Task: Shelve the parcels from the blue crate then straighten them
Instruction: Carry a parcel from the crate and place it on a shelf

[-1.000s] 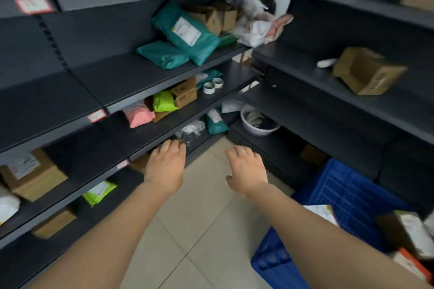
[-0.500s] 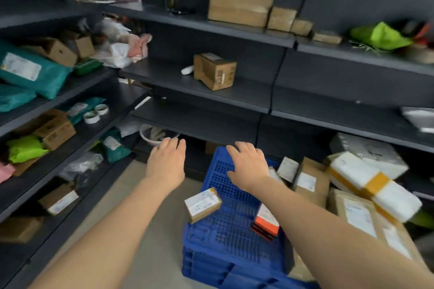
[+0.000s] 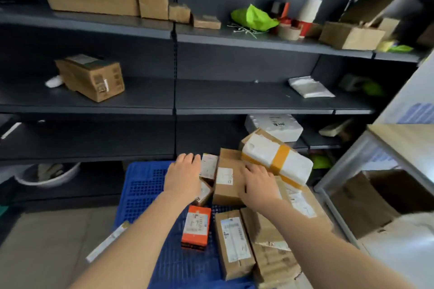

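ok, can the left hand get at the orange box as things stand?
Probably yes: orange box lies uncovered in the blue crate, just nearer than the left hand, nothing on top.

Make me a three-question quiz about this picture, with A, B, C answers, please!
1. The blue crate is:
A. empty
B. holding parcels
C. upside down

2. What colour is the brightest small box in the crate?
A. orange
B. purple
C. pink

3. Where is the bright green bag?
A. on the floor
B. on the top shelf
C. in the crate

Answers:
1. B, because cardboard parcels lie inside it.
2. A, because its sides are orange around a white label.
3. B, because it sits on the highest shelf in view.
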The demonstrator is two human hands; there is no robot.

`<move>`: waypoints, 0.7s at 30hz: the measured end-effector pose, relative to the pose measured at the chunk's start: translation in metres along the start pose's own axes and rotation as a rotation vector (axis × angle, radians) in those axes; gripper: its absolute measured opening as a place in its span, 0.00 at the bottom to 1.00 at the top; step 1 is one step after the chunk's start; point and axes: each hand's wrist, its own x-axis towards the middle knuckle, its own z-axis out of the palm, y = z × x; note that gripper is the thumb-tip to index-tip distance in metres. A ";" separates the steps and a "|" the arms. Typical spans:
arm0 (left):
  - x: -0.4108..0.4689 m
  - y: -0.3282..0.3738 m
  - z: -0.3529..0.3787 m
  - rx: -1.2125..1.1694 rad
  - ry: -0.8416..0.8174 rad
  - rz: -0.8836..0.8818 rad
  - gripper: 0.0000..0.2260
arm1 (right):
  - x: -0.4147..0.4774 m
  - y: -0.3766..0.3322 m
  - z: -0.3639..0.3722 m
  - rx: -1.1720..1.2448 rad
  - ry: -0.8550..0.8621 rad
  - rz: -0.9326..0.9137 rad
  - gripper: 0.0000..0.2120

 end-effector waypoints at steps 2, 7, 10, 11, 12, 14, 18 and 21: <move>0.015 0.025 0.014 -0.034 -0.040 0.054 0.30 | 0.000 0.028 0.012 0.026 -0.034 0.061 0.29; 0.031 0.080 0.058 -0.109 -0.185 0.132 0.32 | -0.002 0.092 0.047 0.053 -0.179 0.163 0.29; 0.036 0.113 0.087 -0.183 -0.279 0.113 0.32 | 0.002 0.125 0.068 0.098 -0.238 0.197 0.28; 0.038 0.123 0.098 -0.220 -0.322 0.087 0.33 | 0.004 0.135 0.074 0.116 -0.255 0.201 0.29; 0.039 0.133 0.109 -0.270 -0.367 0.044 0.33 | 0.006 0.144 0.081 0.137 -0.272 0.206 0.29; 0.040 0.153 0.129 -0.370 -0.446 -0.072 0.34 | 0.011 0.160 0.094 0.197 -0.302 0.223 0.29; 0.039 0.184 0.161 -0.557 -0.577 -0.283 0.33 | 0.019 0.182 0.120 0.415 -0.347 0.284 0.29; 0.032 0.198 0.179 -0.760 -0.604 -0.408 0.28 | 0.019 0.194 0.137 0.618 -0.386 0.331 0.18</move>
